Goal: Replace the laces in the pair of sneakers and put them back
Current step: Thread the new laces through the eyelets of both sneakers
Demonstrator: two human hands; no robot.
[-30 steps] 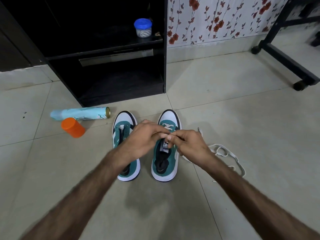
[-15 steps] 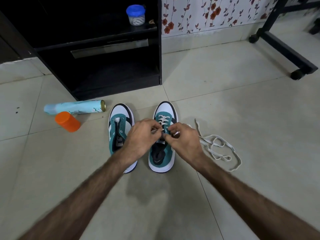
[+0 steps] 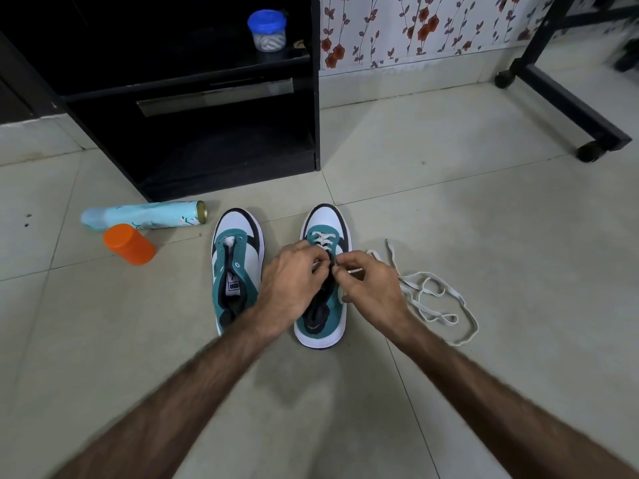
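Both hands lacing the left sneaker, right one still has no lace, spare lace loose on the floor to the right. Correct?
Not quite: the head view shows the left hand and right hand pinching the lace on the right sneaker, whose front rows are laced. The left sneaker is the one without a lace. The loose lace does lie on the floor to the right.

My hands [image 3: 332, 281] cover the middle of the right sneaker [image 3: 323, 305], so I can't see its upper eyelets. The black frame [image 3: 567, 98] runs off the top edge.
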